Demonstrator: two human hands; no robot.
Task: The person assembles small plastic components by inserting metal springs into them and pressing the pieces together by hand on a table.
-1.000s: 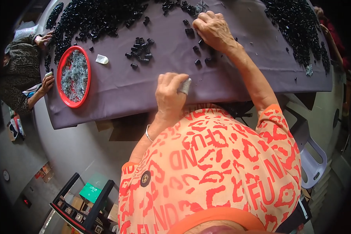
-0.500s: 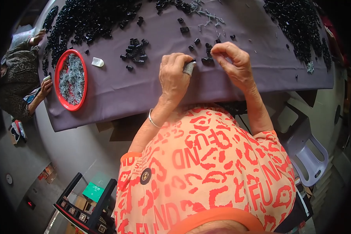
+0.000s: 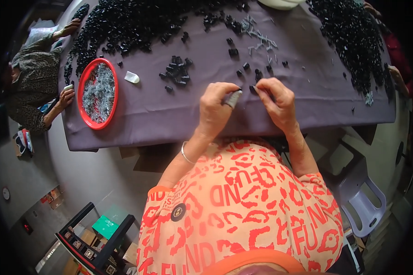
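The right hand (image 3: 278,100) clamps a small black piece (image 3: 253,90) between thumb and forefinger, seemingly one-by-one handling; the next move calls for a steady pinch. Whether the left hand (image 3: 214,109), just beside, grips anything cannot be told. Farther left, a red basin (image 3: 115,93) holds grey pins (image 3: 98,94).

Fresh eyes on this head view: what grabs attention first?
Likely the red tray of grey pieces, near the left end of the table. Then the big heap of black parts across its far left. Front and centre, the wearer's left hand and right hand, close but apart.
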